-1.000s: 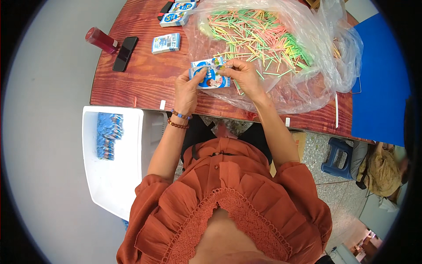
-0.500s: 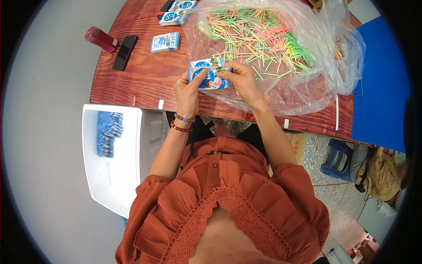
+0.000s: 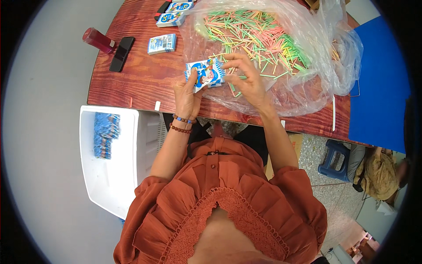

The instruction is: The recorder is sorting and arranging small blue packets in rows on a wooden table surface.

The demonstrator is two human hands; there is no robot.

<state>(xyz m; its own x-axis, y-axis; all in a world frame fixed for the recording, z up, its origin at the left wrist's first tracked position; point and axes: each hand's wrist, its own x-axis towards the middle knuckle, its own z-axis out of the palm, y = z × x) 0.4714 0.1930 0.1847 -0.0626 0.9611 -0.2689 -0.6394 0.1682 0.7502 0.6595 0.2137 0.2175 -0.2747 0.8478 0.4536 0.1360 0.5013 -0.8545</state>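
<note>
My left hand (image 3: 188, 97) pinches a small blue-and-white sachet (image 3: 205, 75) at its left side, thumb on top. The edge of at least one more sachet shows beneath it. My right hand (image 3: 249, 84) is just right of the sachets, fingers apart; whether a fingertip touches their edge is hard to tell. Beyond my hands, a large clear plastic bag (image 3: 290, 99) lies spread on the table, with a heap of thin pink, green and yellow sticks (image 3: 263, 37) on it. A few loose sticks lie close to my right hand.
On the wooden table (image 3: 132, 83) are several stacks of blue-and-white packs (image 3: 161, 44), a black phone (image 3: 121, 53) and a red bottle (image 3: 99, 40). A white bin (image 3: 136, 149) to the left holds rows of blue packets (image 3: 104, 136). A blue stool (image 3: 335, 160) stands at right.
My right hand has let go of the sachets and opened to the right. The sachets have tilted in my left hand, which still grips them.
</note>
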